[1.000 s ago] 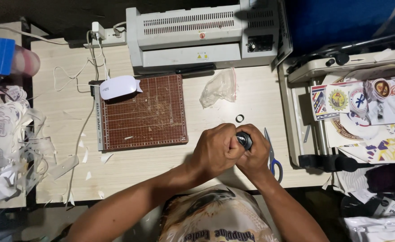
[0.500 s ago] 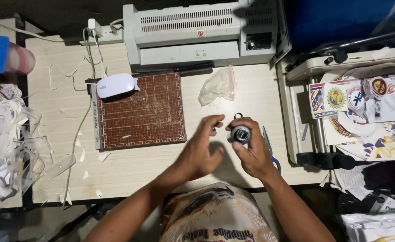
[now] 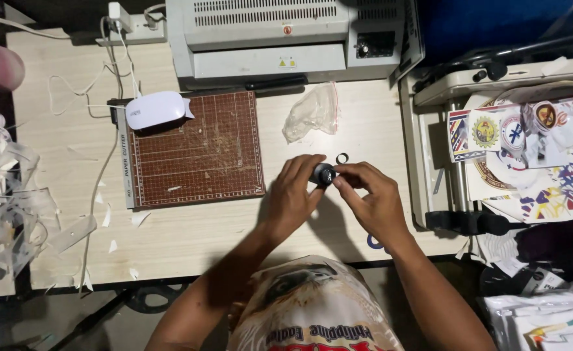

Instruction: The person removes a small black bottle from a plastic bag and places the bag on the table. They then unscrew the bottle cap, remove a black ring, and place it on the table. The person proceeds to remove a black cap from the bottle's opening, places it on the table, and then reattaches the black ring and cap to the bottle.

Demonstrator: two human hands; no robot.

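The small dark round piece [image 3: 324, 174] is being held just above the table [image 3: 234, 227], between both hands, in front of the person's chest — probably so that it is staying close under the eyes and the fingers can be working on it from two sides. It is looking like a short cylinder with a pale centre; its flat face is turning up toward the camera, so its axis is pointing roughly upward, though the piece is too small to be sure. The left hand [image 3: 293, 198] is curling its fingers around the left side of the piece, and the right hand [image 3: 374, 198] is pinching it from the right with thumb and forefinger; both are gripping it. A small black ring [image 3: 342, 158] is lying on the table just beyond the fingers — near, not touching. Further away a crumpled clear bag [image 3: 312, 112] is lying, then the brown cutting mat [image 3: 195, 149] with a white device [image 3: 156, 109] on its corner, and the grey laminator [image 3: 280, 39] at the far edge.
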